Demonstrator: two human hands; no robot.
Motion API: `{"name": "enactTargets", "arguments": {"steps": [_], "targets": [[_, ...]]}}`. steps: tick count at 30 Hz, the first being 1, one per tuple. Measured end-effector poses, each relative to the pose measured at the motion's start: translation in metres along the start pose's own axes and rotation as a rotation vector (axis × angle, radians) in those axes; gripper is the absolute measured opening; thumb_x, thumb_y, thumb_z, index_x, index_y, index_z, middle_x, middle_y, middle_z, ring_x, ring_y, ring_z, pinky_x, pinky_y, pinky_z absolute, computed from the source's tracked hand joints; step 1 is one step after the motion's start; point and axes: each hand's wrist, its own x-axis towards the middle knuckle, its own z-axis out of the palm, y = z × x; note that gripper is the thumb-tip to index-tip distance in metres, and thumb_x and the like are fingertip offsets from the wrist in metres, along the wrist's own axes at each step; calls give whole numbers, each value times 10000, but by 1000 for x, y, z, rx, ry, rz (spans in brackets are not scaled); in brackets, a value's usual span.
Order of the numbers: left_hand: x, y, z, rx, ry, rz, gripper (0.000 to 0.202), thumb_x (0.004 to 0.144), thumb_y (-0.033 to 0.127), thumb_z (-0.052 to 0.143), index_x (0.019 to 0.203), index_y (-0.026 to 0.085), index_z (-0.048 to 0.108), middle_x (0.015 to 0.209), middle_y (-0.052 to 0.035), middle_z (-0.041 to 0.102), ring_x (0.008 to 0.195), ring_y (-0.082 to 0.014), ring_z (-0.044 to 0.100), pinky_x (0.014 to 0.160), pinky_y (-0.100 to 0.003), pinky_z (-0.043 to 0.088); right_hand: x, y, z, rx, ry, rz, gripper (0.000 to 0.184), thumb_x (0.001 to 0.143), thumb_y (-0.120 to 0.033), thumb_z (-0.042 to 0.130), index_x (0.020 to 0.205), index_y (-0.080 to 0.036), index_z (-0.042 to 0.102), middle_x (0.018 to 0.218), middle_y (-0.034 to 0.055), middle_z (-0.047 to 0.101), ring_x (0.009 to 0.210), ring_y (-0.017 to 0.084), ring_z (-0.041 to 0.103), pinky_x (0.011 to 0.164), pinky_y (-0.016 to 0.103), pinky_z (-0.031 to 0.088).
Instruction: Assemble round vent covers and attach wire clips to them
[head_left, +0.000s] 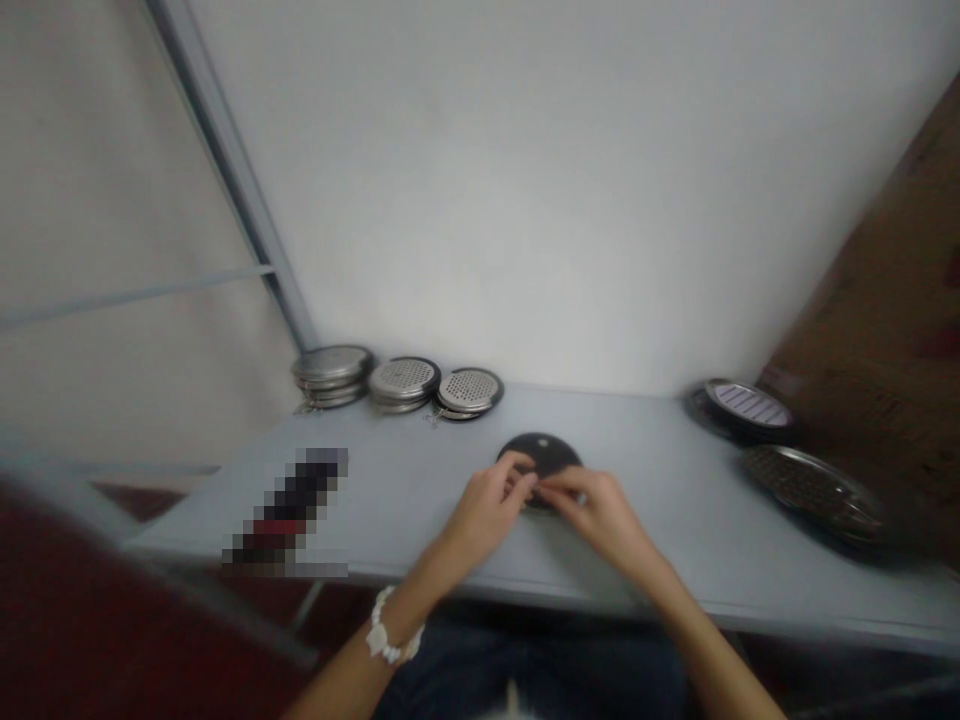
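Note:
A round black disc (541,450) with a small light spot near its far edge lies on the table before me. Over its near edge my left hand (489,500) has thumb and fingertips drawn together in a pinch. From the right side my right hand (600,508) meets it, also pinching, with its fingertips almost touching the left ones. Whatever lies between the fingertips is too small and blurred to make out. A white bracelet circles my left wrist.
Along the wall stand three piles of round metal pieces: a left pile (334,368), a perforated middle pile (405,380) and a perforated right pile (470,390). On the right lie a slotted disc (750,405) and a metal disc (817,490), beside a cardboard box (885,340).

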Motion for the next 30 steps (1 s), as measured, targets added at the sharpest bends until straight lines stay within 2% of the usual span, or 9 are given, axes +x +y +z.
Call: {"name": "enactTargets", "arguments": {"steps": [2,4,8,10,13,15,21,24,30], "targets": [[2,0,0,-115,-4,-29,211,933,348,558,925,177,683,779,-45,730,738,-195,697,684,-272,530,0,-4,-1,37,-18,-21,220,937,-349,624,926,-245,818,927,64,805,848,239,727,803,335,540],[4,0,0,-233,-24,-74,225,900,366,598,842,163,677,737,-48,719,679,-184,682,655,-275,534,0,-7,-1,74,-22,-23,211,933,-354,640,918,-241,818,904,62,803,835,232,727,797,330,545],[5,-2,-2,-443,-106,-128,272,831,381,700,936,130,687,757,-56,729,683,-172,680,672,-280,542,1,-8,-1,115,33,-28,198,916,-346,656,870,-237,815,875,64,801,816,232,731,788,335,551],[6,-4,-3,-456,-91,-105,271,791,336,739,956,124,699,785,-61,738,731,-178,690,722,-291,549,2,-7,-2,128,47,-2,185,904,-337,659,895,-234,812,906,63,804,839,237,735,794,336,555],[6,-7,-2,-374,-44,-67,184,777,273,734,901,138,717,834,-73,761,799,-204,712,785,-317,558,2,-3,-1,134,13,66,182,896,-308,644,912,-210,796,931,61,804,864,235,732,774,319,557],[6,-7,-1,-240,-34,-48,118,803,255,706,872,163,732,851,-69,776,815,-215,720,792,-319,557,2,2,0,110,-20,83,175,896,-279,626,882,-197,780,890,59,798,835,227,724,738,302,546],[5,-6,2,155,2,68,79,848,203,672,819,192,745,841,-52,767,787,-211,698,765,-302,522,2,18,9,-76,-29,-10,156,888,-149,607,850,-200,749,831,46,757,777,206,683,716,292,499],[5,-7,1,183,11,87,86,847,172,655,822,194,735,847,-47,760,796,-207,693,769,-297,519,2,27,14,-146,-20,-84,168,877,-92,609,852,-202,733,865,53,744,806,205,666,746,303,491],[5,-10,-2,222,-52,98,161,861,105,596,820,205,717,853,-33,762,824,-207,693,781,-285,497,-1,30,14,-170,-46,-148,221,888,-39,577,871,-204,723,889,47,725,863,209,646,788,315,487]]}}
